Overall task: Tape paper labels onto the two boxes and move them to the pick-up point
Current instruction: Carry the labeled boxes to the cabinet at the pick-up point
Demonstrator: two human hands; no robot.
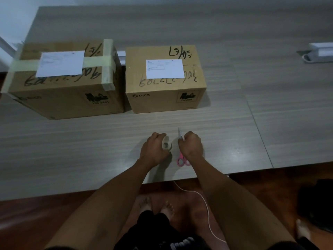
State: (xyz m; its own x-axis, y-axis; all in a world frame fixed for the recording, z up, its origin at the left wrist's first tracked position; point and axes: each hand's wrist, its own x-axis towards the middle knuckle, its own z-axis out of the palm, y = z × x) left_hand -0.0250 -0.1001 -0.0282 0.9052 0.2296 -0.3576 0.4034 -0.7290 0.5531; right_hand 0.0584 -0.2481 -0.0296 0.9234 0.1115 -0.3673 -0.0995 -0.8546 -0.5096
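Note:
Two cardboard boxes stand side by side on the table. The left box (68,87) carries crossed masking tape and a white paper label (61,63) on top. A white label (164,69) also lies on top of the right box (165,91). Near the table's front edge my left hand (155,148) grips a small roll of clear tape (167,145). Beside it, my right hand (191,146) is curled and pinches what looks like the pulled end of the tape. Pink-handled scissors (182,161) lie partly under my right hand, blades pointing away.
A white device (319,53) with a cord sits at the table's far right. The grey wood-grain table (252,114) stretches wide around the boxes. A white cable (203,199) hangs off the front edge toward the floor, where a dark object (317,204) lies at right.

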